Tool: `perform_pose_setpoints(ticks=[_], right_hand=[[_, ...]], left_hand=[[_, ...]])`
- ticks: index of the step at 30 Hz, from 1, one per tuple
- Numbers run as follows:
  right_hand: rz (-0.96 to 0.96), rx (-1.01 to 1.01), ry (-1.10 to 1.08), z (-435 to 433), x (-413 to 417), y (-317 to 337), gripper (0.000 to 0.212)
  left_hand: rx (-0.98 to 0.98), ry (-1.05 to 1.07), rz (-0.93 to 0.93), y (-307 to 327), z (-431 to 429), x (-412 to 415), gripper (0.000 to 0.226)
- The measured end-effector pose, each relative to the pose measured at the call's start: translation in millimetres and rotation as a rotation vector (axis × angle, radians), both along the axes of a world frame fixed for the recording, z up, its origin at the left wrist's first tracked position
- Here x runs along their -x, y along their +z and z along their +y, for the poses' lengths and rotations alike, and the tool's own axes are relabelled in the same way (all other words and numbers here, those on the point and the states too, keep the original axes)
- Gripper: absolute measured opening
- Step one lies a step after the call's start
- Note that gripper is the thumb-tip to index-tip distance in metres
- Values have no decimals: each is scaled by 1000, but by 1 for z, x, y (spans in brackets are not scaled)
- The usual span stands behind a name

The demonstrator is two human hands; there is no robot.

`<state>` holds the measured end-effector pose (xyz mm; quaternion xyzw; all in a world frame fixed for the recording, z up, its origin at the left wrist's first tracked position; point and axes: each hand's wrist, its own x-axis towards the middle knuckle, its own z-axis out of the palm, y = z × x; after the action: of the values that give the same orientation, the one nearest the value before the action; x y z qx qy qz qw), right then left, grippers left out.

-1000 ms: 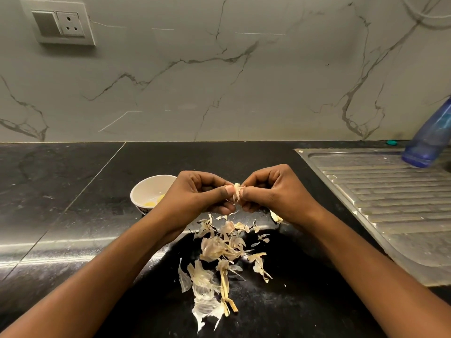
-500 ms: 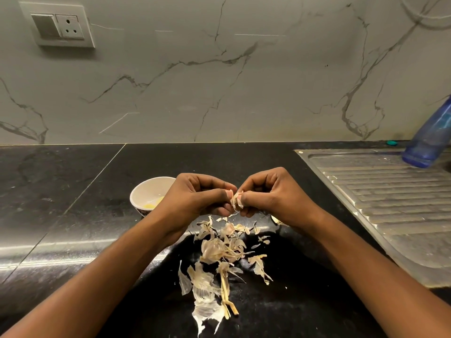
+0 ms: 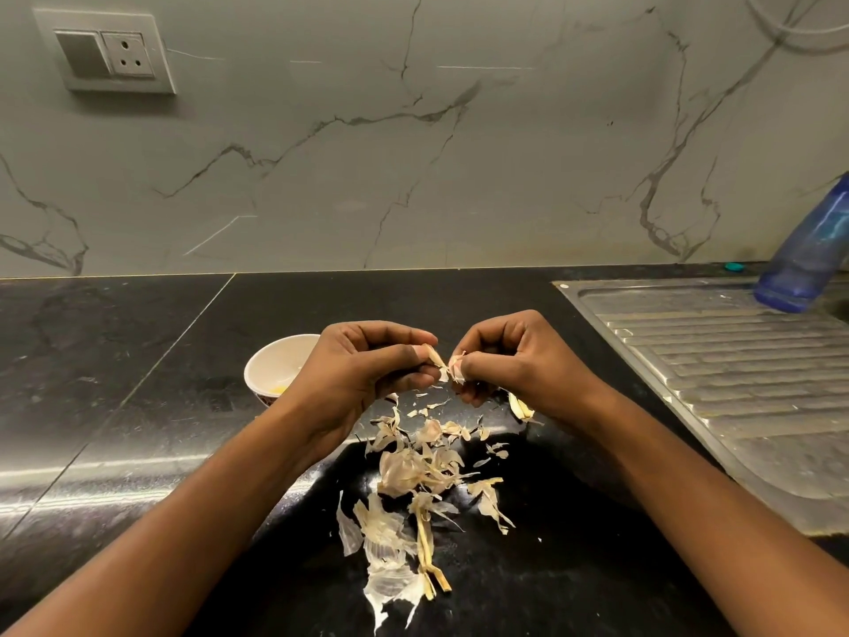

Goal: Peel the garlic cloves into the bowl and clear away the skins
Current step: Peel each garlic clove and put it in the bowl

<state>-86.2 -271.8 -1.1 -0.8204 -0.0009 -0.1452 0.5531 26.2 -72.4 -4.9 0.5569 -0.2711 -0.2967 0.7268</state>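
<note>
Head view, the only 1 given. Both hands are held just above the counter, near its middle. The right hand point(image 3: 519, 360) has its fingers curled and pinches a garlic clove point(image 3: 457, 366) between thumb and fingertips. The left hand point(image 3: 363, 370), curled too, pinches a strip of skin point(image 3: 435, 356) that looks joined to the clove at 1 end. The 2 hands nearly meet at the clove.

The clove is small, light and firm, and probably slippery once bare. It is best held by its ends, with a thumbnail worked under a loose edge. The skins point(image 3: 413, 471) lie scattered on the near side of the hands. They look papery, brittle and almost weightless, so they would likely cling to fingers and drift. Sweeping them together with a flat hand should serve better than picking each up.

The white bowl point(image 3: 257, 360) stands just left of the left hand, partly hidden by it, with something yellowish inside. Another pale piece point(image 3: 521, 406) lies below the right wrist; clove or husk, I cannot tell.

The counter point(image 3: 138, 360) is glossy black stone with a band of glare at the left. A ribbed steel draining board point(image 3: 735, 360) lies at the right, with a blue bottle point(image 3: 808, 255) at its far end. The far wall point(image 3: 413, 177) is grey veined marble, with a switch and socket plate point(image 3: 110, 52) at far left.
</note>
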Motion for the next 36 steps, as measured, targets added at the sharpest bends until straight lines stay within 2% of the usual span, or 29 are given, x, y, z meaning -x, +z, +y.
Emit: perform_pose_setpoints(ticks=[3, 9, 13, 18, 26, 36], right_hand=[[34, -7, 22, -1, 1, 1, 8], [80, -68, 14, -5, 1, 2, 31], [89, -118, 10, -1, 2, 3, 20], [63, -46, 30, 3, 2, 2, 14], [-28, -8, -10, 6, 3, 3, 8], [-101, -272, -62, 20, 0, -4, 14]], left_hand=[[-6, 32, -11, 1, 0, 0, 26], [-63, 92, -70, 4, 2, -1, 30], [-92, 74, -119, 4, 3, 1, 22], [-79, 60, -126, 6, 3, 3, 29], [-31, -17, 67, 5, 3, 2, 24], [35, -96, 289, 8, 3, 9, 21]])
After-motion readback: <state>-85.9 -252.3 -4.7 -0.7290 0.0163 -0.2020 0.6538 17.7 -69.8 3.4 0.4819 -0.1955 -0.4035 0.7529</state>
